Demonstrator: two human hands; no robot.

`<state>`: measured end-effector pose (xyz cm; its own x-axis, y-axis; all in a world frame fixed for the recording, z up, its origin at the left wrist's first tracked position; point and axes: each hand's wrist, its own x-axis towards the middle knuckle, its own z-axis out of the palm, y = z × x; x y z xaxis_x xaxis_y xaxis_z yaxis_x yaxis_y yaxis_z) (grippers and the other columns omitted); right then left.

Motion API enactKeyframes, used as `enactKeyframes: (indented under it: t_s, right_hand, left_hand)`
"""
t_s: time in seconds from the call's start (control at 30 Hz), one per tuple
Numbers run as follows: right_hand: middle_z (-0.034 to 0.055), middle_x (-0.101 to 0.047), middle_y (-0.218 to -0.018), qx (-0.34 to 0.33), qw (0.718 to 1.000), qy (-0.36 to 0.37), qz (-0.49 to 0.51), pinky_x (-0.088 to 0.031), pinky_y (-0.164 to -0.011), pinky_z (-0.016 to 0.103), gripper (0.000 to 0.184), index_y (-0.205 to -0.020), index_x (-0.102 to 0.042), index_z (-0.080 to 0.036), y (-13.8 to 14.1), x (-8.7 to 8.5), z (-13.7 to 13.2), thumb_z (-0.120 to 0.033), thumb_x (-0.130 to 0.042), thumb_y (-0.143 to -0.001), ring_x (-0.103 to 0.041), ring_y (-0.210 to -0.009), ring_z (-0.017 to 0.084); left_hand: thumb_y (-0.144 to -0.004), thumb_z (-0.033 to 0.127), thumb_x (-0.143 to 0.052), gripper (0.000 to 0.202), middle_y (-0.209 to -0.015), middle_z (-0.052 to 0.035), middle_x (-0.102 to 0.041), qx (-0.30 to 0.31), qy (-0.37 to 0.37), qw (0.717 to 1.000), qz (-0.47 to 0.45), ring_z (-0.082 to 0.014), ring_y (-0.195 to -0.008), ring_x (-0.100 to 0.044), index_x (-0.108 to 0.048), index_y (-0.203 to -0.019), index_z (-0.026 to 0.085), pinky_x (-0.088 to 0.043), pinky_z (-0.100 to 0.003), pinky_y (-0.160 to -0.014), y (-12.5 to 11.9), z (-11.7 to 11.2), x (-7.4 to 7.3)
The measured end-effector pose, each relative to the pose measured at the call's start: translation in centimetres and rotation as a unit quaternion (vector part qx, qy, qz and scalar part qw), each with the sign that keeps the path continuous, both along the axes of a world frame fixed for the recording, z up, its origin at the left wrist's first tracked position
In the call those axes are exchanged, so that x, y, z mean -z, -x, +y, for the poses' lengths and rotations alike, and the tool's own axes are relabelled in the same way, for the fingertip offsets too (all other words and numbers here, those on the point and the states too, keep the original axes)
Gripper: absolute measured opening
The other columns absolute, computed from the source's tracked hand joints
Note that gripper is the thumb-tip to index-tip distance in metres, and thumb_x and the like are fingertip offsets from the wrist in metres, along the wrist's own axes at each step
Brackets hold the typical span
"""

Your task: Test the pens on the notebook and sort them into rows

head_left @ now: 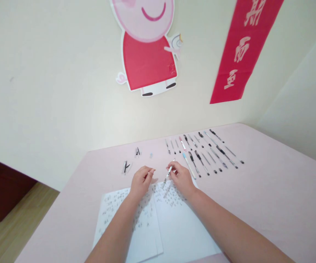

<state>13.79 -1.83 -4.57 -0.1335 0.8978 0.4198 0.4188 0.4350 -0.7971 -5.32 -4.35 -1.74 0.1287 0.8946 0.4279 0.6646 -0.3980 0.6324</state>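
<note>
My right hand (182,178) pinches a thin white pen (168,174) that points down at a sheet of white paper (174,226) covered in handwriting. My left hand (141,180) rests with curled fingers at the top edge of a second written sheet (114,215), close to the pen; whether it holds anything small I cannot make out. Both sheets lie on a pink table (256,197).
Several pens and refills (204,151) lie in rows on the table beyond my right hand. Small pen parts (126,167) and caps (138,151) lie beyond my left hand. A cartoon pig cut-out (147,47) and a red banner (242,47) hang on the wall.
</note>
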Motion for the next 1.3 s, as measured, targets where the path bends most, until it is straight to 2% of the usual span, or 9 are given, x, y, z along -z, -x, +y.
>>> enactKeyframes:
  t_s: [0.13,0.3,0.43,0.63,0.77,0.87,1.07,1.17,1.3]
  right_hand:
    - [0.0006,-0.066,-0.079,-0.02,0.999,0.007,0.035,-0.046,-0.062,0.024,0.022,-0.097,-0.058,-0.021,-0.2,-0.3,-0.2,-0.016,-0.046,-0.079,-0.058,-0.063,0.013]
    - [0.0029,-0.064,-0.076,-0.067,0.995,0.032,0.063,-0.048,-0.062,0.024,0.028,-0.106,-0.06,-0.019,-0.2,-1.4,-0.7,-0.034,-0.044,-0.088,-0.059,-0.065,0.014]
    - [0.0053,-0.066,-0.081,-0.097,0.989,0.079,0.074,-0.05,-0.06,0.025,0.033,-0.092,-0.065,-0.017,0.3,-2.3,-0.9,-0.042,-0.044,-0.088,-0.06,-0.063,0.014]
    - [0.0021,-0.063,-0.069,-0.176,0.959,0.214,0.065,-0.045,-0.052,0.021,0.02,-0.085,-0.064,-0.017,1.4,-2.7,-1.9,-0.032,-0.051,-0.081,-0.059,-0.064,0.013]
    - [-0.0033,-0.053,-0.059,-0.191,0.949,0.244,0.054,-0.039,-0.052,0.02,0.005,-0.075,-0.059,-0.017,1.6,-2.7,-3.4,-0.019,-0.058,-0.071,-0.049,-0.055,0.01]
    - [-0.0051,-0.047,-0.057,-0.187,0.948,0.251,0.053,-0.035,-0.051,0.02,0.003,-0.071,-0.054,-0.017,1.5,-2.4,-4.4,-0.016,-0.055,-0.069,-0.043,-0.052,0.009]
    - [-0.0053,-0.045,-0.055,-0.248,0.939,0.236,0.041,-0.03,-0.048,0.02,0.005,-0.071,-0.054,-0.017,1.0,-1.4,-5.2,-0.013,-0.052,-0.068,-0.041,-0.05,0.009]
    - [-0.0049,-0.046,-0.055,-0.251,0.945,0.209,0.016,-0.032,-0.049,0.019,0.006,-0.07,-0.056,-0.016,0.8,-0.9,-5.3,-0.013,-0.052,-0.068,-0.041,-0.05,0.009]
    - [-0.0047,-0.048,-0.057,-0.242,0.959,0.144,-0.028,-0.035,-0.051,0.019,0.01,-0.073,-0.058,-0.017,0.6,-0.5,-5.5,-0.012,-0.051,-0.069,-0.043,-0.05,0.008]
  left_hand:
    - [-0.087,0.033,-0.044,0.026,-0.076,-0.0034,-0.063,-0.028,0.023,0.999,0.013,-0.0128,-0.068,-0.054,-0.065,-0.084,0.017,-0.041,-0.025,-0.064,0.0,0.2,-0.6]
    - [-0.079,0.028,-0.05,0.017,-0.08,-0.0016,-0.064,-0.008,0.109,0.993,0.049,-0.0116,-0.063,-0.053,-0.064,-0.084,0.02,-0.042,-0.024,-0.062,-0.1,-0.7,-2.0]
    - [-0.075,0.024,-0.049,0.013,-0.074,-0.0002,-0.061,-0.028,0.139,0.989,0.035,-0.0113,-0.061,-0.052,-0.061,-0.074,0.019,-0.041,-0.024,-0.059,0.2,-2.3,-2.5]
    - [-0.066,0.019,-0.046,0.009,-0.062,0.003,-0.053,-0.081,0.175,0.981,-0.026,-0.0117,-0.059,-0.05,-0.055,-0.067,0.019,-0.038,-0.022,-0.056,0.7,-4.2,-1.1]
    - [-0.069,0.022,-0.047,0.009,-0.063,0.0025,-0.053,-0.09,0.165,0.981,-0.047,-0.0122,-0.059,-0.05,-0.054,-0.067,0.019,-0.038,-0.023,-0.057,1.0,-4.5,0.4]
    - [-0.075,0.025,-0.046,0.012,-0.066,0.0019,-0.054,-0.099,0.137,0.985,-0.042,-0.0123,-0.059,-0.049,-0.056,-0.072,0.019,-0.038,-0.024,-0.058,1.1,-4.5,1.2]
    - [-0.077,0.018,-0.046,0.012,-0.075,-0.0002,-0.055,-0.031,0.071,0.997,0.009,-0.0122,-0.065,-0.049,-0.058,-0.08,0.019,-0.039,-0.025,-0.063,0.9,-4.8,1.3]
    - [-0.069,0.004,-0.042,0.029,-0.085,-0.0021,-0.057,0.027,0.072,0.997,0.0,-0.0128,-0.076,-0.053,-0.062,-0.084,0.019,-0.041,-0.025,-0.07,0.9,-4.9,1.2]
    - [-0.06,-0.002,-0.038,0.037,-0.09,-0.003,-0.057,0.083,0.094,0.992,-0.014,-0.0133,-0.084,-0.055,-0.066,-0.072,0.019,-0.042,-0.026,-0.077,1.0,-4.8,1.4]
